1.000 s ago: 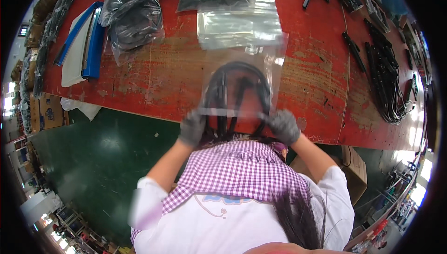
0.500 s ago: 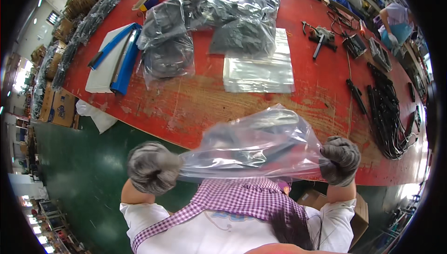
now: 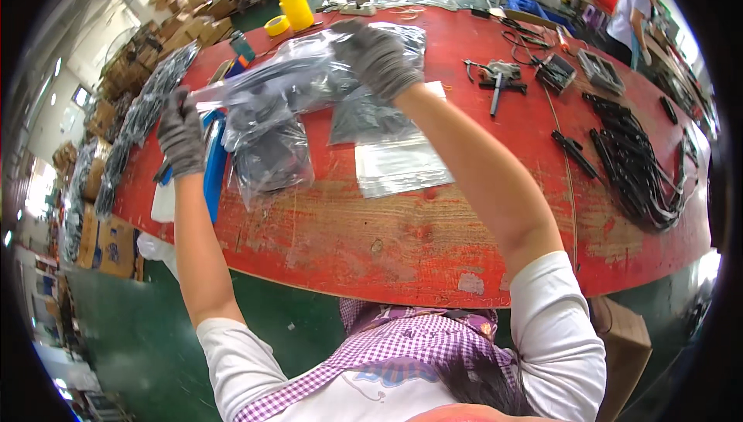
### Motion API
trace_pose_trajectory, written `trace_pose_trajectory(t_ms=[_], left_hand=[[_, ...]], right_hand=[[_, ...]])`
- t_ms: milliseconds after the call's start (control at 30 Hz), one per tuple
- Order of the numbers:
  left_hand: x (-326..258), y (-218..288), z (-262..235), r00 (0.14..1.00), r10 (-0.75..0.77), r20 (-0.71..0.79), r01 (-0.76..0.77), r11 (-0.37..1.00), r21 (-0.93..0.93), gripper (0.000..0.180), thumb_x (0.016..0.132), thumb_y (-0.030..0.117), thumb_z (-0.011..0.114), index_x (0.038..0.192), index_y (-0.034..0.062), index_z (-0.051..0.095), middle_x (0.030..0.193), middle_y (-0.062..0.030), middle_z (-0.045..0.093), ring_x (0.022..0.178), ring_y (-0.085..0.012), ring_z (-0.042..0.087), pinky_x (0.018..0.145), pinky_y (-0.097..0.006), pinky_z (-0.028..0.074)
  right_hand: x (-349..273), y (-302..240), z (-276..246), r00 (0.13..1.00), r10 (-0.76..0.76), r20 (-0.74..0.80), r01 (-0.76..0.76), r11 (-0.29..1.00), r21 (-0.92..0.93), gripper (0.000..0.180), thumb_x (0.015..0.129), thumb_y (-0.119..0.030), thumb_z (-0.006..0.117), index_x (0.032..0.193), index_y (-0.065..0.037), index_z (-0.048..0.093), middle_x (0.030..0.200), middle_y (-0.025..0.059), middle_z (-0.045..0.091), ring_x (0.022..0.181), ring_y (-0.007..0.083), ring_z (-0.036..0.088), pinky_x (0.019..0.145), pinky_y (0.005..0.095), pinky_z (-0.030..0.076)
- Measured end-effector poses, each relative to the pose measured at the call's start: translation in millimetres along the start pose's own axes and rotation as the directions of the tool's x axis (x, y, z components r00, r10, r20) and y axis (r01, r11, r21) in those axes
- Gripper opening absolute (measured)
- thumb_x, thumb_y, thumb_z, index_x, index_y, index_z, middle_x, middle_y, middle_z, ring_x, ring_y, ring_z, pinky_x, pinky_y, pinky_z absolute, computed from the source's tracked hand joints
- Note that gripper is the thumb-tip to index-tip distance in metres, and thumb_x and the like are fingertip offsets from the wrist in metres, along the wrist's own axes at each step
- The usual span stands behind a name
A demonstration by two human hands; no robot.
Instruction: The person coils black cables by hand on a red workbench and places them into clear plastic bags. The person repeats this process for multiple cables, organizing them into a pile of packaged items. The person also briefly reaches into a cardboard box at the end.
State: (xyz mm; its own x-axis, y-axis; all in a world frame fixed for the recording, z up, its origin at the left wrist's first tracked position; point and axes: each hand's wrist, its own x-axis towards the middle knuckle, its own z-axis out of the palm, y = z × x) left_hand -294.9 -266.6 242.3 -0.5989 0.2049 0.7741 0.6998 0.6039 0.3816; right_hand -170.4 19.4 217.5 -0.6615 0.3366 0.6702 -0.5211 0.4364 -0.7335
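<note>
Gloved in grey, my left hand [image 3: 182,136] is raised over the far left of the table and closed on one end of a clear plastic bag [image 3: 267,78]. My right hand [image 3: 377,60], also gloved, reaches across to the far middle, its fingers closed at the bag's other end. The bag is stretched between them, with something dark showing through it. Partly hidden below my left hand lies a blue and white device [image 3: 215,167] with a long bar. Filled clear bags [image 3: 271,155] of dark items lie under and beside the stretched bag.
Flat clear bags [image 3: 398,165] are stacked mid-table. Black cables [image 3: 638,167] and a handled tool [image 3: 498,89] lie to the right. Yellow tape rolls [image 3: 295,8] stand at the far edge. Beyond the far right corner a person [image 3: 631,16] stands. A carton [image 3: 623,345] is beside me.
Both my hands have moved from in front of my body to the far left part of the table, carrying the clear bag. My arms are now stretched out, and the view has tilted up.
</note>
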Motion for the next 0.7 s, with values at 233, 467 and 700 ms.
trace_pose_trajectory(t_ms=[233, 467, 700], left_hand=[[-136.0, -4.3, 47.8, 0.847, -0.089, 0.524, 0.156, 0.984, -0.085, 0.022, 0.086, 0.013, 0.053, 0.105, 0.0023, 0.058, 0.094, -0.0115, 0.063, 0.085, -0.0175, 0.059, 0.077, -0.030, 0.046], [-308.8, 47.2, 107.1, 0.613, 0.338, 0.714, -0.254, 0.940, -0.228, 0.018, 0.079, 0.018, 0.054, 0.092, 0.0074, 0.059, 0.075, -0.0150, 0.059, 0.061, -0.0325, 0.056, 0.055, -0.042, 0.045], [-330.3, 101.8, 117.1, 0.420, 0.304, 0.855, -0.268, 0.942, -0.203, 0.024, 0.079, 0.020, 0.054, 0.097, 0.0057, 0.060, 0.096, -0.0147, 0.061, 0.086, -0.0316, 0.059, 0.075, -0.041, 0.048]], right_hand=[[-134.7, 57.0, -50.0, 0.876, -0.166, 0.453, 0.430, 0.694, -0.577, 0.010, 0.072, -0.021, 0.056, 0.073, -0.011, 0.056, 0.061, 0.0090, 0.056, 0.056, 0.0322, 0.057, 0.050, 0.0420, 0.045], [-269.6, 164.0, -296.3, 0.903, 0.392, -0.174, -0.241, 0.127, -0.962, 0.016, 0.070, -0.012, 0.051, 0.079, -0.006, 0.062, 0.080, 0.0195, 0.061, 0.075, 0.0371, 0.059, 0.068, 0.0442, 0.049], [-303.2, 135.9, -463.8, 0.509, 0.426, -0.749, -0.591, -0.460, -0.663, 0.068, 0.077, -0.032, 0.058, 0.134, -0.010, 0.028, 0.140, 0.0133, 0.029, 0.130, 0.0292, 0.026, 0.104, 0.0455, 0.025]])
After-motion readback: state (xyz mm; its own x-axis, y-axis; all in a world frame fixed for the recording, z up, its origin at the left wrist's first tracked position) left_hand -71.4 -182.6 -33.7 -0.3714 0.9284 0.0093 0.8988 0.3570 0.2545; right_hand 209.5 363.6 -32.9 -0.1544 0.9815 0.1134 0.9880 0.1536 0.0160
